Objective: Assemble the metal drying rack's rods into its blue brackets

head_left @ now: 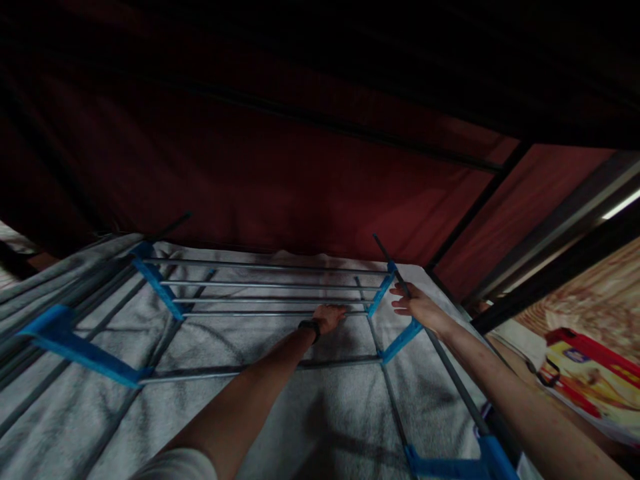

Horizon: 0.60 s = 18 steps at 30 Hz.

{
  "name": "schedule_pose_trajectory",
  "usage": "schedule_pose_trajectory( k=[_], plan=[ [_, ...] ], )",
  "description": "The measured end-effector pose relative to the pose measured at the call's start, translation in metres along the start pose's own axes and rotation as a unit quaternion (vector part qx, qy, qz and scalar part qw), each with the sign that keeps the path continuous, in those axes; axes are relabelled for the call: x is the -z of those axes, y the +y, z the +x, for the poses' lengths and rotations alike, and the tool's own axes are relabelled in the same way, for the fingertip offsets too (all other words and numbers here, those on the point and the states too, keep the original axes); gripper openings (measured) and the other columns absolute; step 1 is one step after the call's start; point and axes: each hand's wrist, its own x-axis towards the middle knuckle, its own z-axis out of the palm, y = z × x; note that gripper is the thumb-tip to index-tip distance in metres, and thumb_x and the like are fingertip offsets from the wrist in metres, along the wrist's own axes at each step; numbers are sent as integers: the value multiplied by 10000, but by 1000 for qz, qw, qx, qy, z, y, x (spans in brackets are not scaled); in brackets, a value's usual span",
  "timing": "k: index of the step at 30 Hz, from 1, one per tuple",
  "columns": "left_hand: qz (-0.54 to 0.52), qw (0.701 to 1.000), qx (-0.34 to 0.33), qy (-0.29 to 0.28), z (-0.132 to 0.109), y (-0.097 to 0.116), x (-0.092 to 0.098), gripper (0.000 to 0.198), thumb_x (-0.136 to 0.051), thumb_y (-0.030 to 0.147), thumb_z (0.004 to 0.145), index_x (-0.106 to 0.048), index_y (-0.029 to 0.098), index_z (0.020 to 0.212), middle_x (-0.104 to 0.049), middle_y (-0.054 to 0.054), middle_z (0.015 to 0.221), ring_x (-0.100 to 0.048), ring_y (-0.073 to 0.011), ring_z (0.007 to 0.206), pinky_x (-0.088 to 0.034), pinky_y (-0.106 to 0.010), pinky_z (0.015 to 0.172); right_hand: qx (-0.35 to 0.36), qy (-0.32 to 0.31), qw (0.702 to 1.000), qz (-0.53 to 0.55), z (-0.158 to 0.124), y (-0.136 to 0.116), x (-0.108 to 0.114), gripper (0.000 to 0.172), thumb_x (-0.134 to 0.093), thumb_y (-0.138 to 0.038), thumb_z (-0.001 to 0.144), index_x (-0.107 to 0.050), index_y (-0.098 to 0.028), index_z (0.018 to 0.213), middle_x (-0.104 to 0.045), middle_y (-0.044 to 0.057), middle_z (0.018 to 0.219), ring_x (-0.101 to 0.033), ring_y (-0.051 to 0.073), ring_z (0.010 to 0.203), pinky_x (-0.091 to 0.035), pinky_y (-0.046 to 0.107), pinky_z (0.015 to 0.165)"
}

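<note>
A rack of grey metal rods point(270, 287) with blue plastic brackets point(160, 290) lies on a grey blanket point(330, 407). My left hand point(330, 318), with a dark band on the wrist, reaches to the lowest of several close cross rods, near their right end; its fingers are stretched out over the rod. At the rack's right side, my right hand point(410, 303) is at a long side rod point(453, 373), just below the upper right bracket. Its fingers are spread, and the rod passes between the thumb side and the palm.
Dark red cloth point(310, 180) hangs behind the blanket. A dark frame bar point(480, 203) slants at the right. Beyond it are a red and yellow package point(593, 377) and a patterned brown surface. More rods run along the left.
</note>
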Motion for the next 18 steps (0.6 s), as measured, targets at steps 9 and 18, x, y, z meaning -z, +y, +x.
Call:
schedule_pose_trajectory(
  k=[9, 18],
  plan=[
    [-5, 1000, 17, -13, 2, 5, 2, 443, -420, 369, 1088, -683, 274, 1433, -725, -79, 1400, -672, -279, 1282, -517, -393, 1066, -4, -7, 1000, 3, -1, -3, 1, 518, -620, -150, 692, -590, -227, 1204, -677, 139, 1378, -736, 239, 992, -648, 412, 905],
    [-4, 1000, -1, 4, 4, 3, -1, 407, -457, 362, 1080, -722, 266, 1374, -741, -76, 1368, -687, -284, 1230, -535, -397, 1025, 2, -5, 1000, 4, -1, 1, 2, 486, -623, -184, 674, -586, -233, 1156, -689, 141, 1354, -745, 247, 983, -656, 420, 900]
  ],
)
